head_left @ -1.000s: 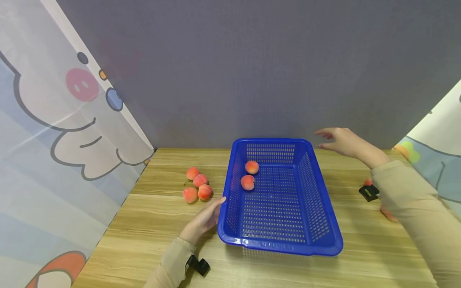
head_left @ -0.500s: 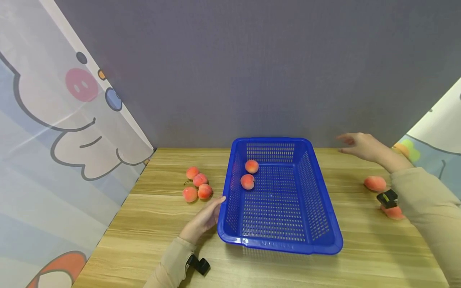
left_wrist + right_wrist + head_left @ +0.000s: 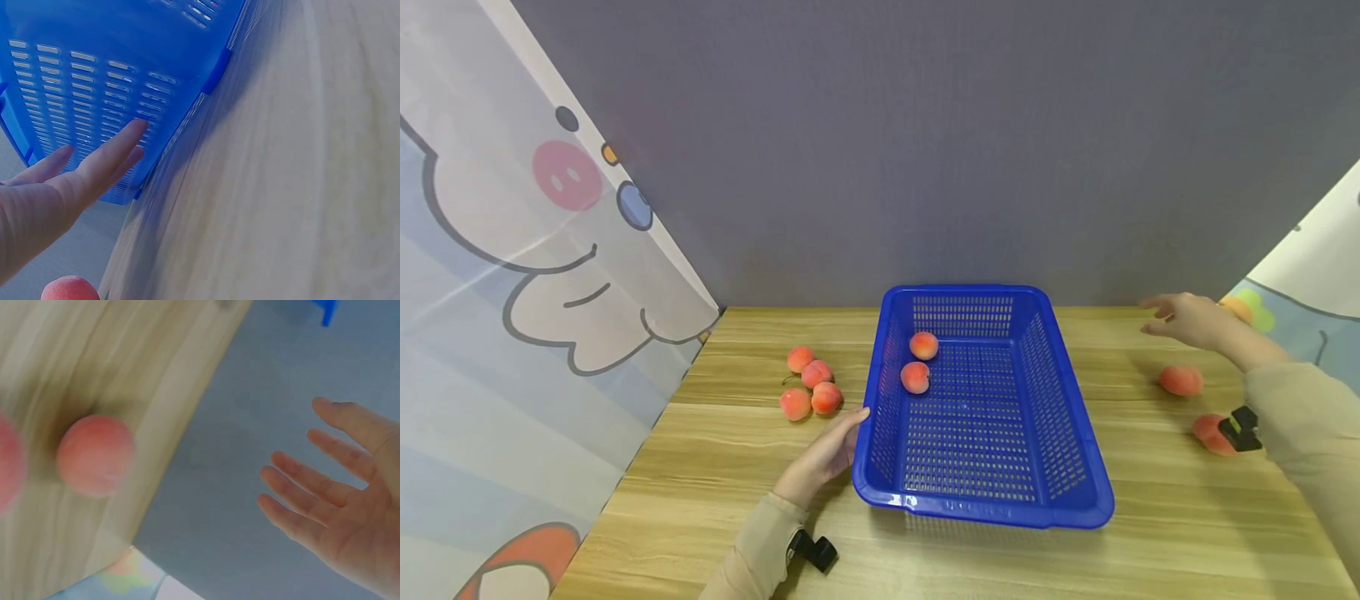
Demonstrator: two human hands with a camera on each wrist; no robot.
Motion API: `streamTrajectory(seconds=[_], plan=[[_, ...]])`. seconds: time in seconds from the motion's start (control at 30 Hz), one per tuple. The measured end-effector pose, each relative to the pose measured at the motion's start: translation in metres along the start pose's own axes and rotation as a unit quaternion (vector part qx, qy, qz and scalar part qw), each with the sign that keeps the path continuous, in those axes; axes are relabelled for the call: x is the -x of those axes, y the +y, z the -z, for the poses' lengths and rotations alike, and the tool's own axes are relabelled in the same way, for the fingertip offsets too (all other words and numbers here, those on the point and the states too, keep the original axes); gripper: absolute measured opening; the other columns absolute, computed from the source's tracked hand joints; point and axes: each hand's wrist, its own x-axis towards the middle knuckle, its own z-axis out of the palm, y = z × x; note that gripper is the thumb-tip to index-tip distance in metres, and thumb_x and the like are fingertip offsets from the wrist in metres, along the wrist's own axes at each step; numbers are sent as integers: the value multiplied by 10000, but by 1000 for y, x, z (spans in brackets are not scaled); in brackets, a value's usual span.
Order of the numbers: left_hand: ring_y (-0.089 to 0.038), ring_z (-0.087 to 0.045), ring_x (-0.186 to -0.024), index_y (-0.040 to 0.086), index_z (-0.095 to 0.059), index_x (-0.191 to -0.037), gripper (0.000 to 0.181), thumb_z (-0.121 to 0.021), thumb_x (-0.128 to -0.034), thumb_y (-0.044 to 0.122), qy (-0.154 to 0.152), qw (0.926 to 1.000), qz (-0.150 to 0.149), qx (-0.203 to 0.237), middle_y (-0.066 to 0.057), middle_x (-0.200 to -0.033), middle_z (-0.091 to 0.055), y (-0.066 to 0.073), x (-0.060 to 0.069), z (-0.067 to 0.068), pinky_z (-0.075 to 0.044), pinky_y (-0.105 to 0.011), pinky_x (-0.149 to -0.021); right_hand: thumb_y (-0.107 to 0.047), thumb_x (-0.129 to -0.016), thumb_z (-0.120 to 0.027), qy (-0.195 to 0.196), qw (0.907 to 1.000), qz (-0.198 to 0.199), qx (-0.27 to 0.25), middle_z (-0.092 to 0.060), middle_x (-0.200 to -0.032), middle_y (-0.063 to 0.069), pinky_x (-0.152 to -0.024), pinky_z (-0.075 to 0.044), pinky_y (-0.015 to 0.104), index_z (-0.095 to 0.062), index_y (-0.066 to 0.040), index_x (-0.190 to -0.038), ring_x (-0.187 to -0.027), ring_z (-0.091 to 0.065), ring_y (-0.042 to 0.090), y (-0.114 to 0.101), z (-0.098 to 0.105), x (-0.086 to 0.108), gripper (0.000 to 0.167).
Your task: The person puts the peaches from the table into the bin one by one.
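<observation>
Since the earlier frames, your right hand [image 3: 1195,323] has travelled outward, away from the basket's far right corner, and your forearm has swung off the two round, pink-red peaches [image 3: 1181,381] on the right of the table. Your left hand [image 3: 823,458] and the blue, rectangular, perforated plastic basket [image 3: 985,512] have stayed where they were.

Your right hand is in the air above the far edge of the light, wood-grained table [image 3: 715,475], with its fingers spread apart and nothing between them. The nearest peach lies just below it, well clear of your fingers; the other lies nearer to you, partly behind the black wrist camera [image 3: 1242,429] on your right sleeve [image 3: 1300,417].

Your left hand is at the basket's left side, one fingertip at the rim. In the left wrist view its fingers reach out fairly straight along the outer wall, slightly apart.

Two orange-pink peaches [image 3: 916,377] sit inside the basket, near each other by its left wall. Four more red-orange peaches [image 3: 816,374] lie clustered on the table to the basket's left, a thin dark stem [image 3: 789,379] beside them. A plain grey wall panel [image 3: 925,167] stands behind the table.
</observation>
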Motion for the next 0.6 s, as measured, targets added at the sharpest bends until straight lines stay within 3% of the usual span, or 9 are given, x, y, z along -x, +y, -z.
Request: streamTrajectory(seconds=[0.27, 0.47, 0.6], plan=[[-117, -586, -858, 64, -414, -1163, 286, -326, -954, 238, 56, 10000, -7, -45, 4, -956, -607, -1, -1, 1, -482, -287, -740, -126, -788, -611, 5, 9999, 127, 36, -556, -910, 351, -662, -454, 508, -488, 179, -1059, -828, -551, 450, 22, -11, 5, 427], [-108, -588, -852, 79, -420, -1147, 260, -303, -963, 220, 45, 10000, 18, -12, 13, -948, -614, -1, -1, 0, -481, -280, -742, -168, -768, -632, -428, 9980, 59, 469, -591, -831, 315, -639, -465, 492, -512, 173, -1025, -764, -580, 416, 34, -16, 5, 443], [-117, -590, -859, 54, -411, -1173, 285, -299, -966, 215, 94, 9999, 42, 13, 1, -957, -615, -1, 0, 0, -483, -284, -744, -145, -747, -637, -593, 9970, 90, 487, -584, -843, 314, -656, -464, 493, -529, 177, -976, -760, -578, 410, 38, -22, 5, 409]])
